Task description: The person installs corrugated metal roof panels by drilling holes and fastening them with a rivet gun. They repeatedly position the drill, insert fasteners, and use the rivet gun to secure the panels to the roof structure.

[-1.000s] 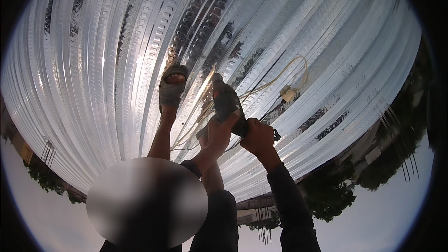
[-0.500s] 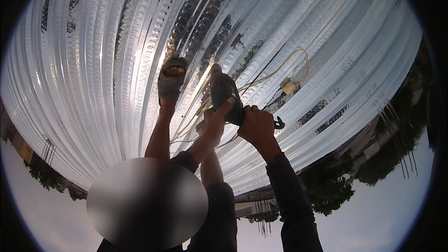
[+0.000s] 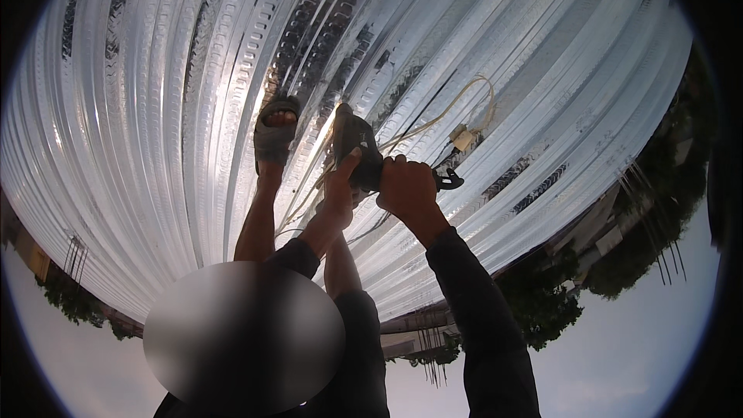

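Fingers of the right hand [image 3: 408,188] grip the back of the drill [image 3: 356,145] — the left hand's [image 3: 337,197] hold its side. In the head view, its nose meets or nears the ridged metal sheeting [image 3: 441,39]; what's done or left, I cannot tell.

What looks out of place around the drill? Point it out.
The pale cable lies loosely looped across the ribbed metal sheeting, its blocky connector beyond the right hand and power drill. It looks untidy rather than laid straight.
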The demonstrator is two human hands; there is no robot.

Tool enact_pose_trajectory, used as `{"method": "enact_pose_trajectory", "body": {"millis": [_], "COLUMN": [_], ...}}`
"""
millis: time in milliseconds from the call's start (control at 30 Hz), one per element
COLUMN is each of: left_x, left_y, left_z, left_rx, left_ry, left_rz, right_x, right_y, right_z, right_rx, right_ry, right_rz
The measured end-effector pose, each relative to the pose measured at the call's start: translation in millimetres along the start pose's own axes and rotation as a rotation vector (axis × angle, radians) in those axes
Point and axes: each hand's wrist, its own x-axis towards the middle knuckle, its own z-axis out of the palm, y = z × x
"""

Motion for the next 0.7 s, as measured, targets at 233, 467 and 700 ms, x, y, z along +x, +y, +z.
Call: {"method": "enact_pose_trajectory", "body": {"millis": [233, 467, 700], "left_x": [-4.1, -15.7, -12.9], "left_y": [8.4, 51.8, 60.3], "left_z": [-0.5, -60.7, -131.3], "left_rx": [-0.088, 0.055, -0.142], "left_ry": [-0.05, -0.286, -0.362], "left_rz": [0.02, -0.122, 0.171], "right_x": [9.6, 47.3, -43.0], "right_y": [-1.5, -30.2, -5.6], "right_z": [-24.2, -81.7, -7.7], "right_rx": [-0.105, -0.374, 0.296], "right_ry": [0.081, 0.125, 0.271], "right_rz": [-0.131, -0.567, 0.051]}}
